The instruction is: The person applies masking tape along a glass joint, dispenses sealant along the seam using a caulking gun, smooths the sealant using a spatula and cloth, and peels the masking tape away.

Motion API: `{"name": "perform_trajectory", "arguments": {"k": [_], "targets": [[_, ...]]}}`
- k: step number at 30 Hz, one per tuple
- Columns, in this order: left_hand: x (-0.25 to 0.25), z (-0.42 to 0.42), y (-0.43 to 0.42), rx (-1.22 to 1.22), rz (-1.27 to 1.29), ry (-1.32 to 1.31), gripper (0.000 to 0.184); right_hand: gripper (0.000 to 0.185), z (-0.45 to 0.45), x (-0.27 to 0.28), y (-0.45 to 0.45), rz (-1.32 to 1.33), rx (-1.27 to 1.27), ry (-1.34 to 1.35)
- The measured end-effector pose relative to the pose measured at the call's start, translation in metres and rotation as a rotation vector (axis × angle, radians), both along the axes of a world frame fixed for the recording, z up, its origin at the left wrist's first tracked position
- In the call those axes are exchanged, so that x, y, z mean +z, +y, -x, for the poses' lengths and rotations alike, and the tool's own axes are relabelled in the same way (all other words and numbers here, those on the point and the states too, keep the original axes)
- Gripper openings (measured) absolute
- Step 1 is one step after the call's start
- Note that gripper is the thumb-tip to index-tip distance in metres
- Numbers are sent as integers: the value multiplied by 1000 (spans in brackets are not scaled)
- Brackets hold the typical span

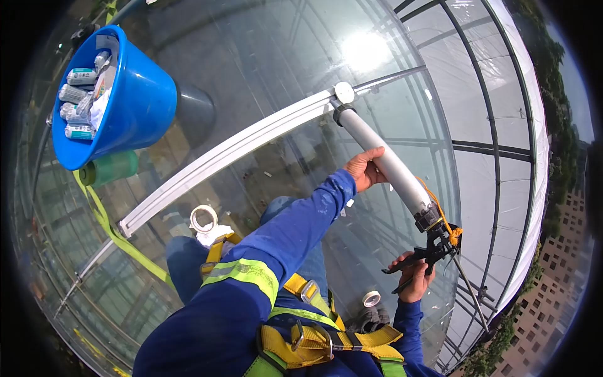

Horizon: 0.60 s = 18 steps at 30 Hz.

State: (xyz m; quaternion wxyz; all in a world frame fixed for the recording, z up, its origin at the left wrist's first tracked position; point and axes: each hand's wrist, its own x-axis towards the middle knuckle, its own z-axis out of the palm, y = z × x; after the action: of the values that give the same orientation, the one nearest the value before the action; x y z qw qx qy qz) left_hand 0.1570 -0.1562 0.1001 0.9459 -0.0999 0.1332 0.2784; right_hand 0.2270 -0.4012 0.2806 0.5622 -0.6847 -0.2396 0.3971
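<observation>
A long silver caulking gun (389, 160) lies slantwise above the glass, its front end near a round white disc (344, 92) at the end of a white strip (232, 144). My left hand (366, 168) is wrapped round the middle of its barrel. At the black handle and trigger, my right hand (414, 276) has its fingers closed round the grip. An orange cord (453, 236) is tied at the gun's rear. The exact contact of the nozzle with the seam is hard to make out.
A blue bucket (141, 94) with several foil packs stands at the upper left, beside a green bottle (116, 168). Tape rolls (203, 218) (371, 299) lie near my legs. A yellow-green strap (119, 239) crosses the left. The glass edge curves along the right, by metal framing (496, 151).
</observation>
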Motion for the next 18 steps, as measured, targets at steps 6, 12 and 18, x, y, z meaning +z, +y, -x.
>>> {"name": "perform_trajectory", "arguments": {"k": [6,12,18], "targets": [[-14,4,10,-8,29,-1,50,49,9,-13,11,33,62,-192],[-22,5,14,-8,-46,-40,50,46,6,-24,1,124,45,-351],[-15,11,14,9,-72,-57,54,48,4,-17,-4,130,97,-370]]}}
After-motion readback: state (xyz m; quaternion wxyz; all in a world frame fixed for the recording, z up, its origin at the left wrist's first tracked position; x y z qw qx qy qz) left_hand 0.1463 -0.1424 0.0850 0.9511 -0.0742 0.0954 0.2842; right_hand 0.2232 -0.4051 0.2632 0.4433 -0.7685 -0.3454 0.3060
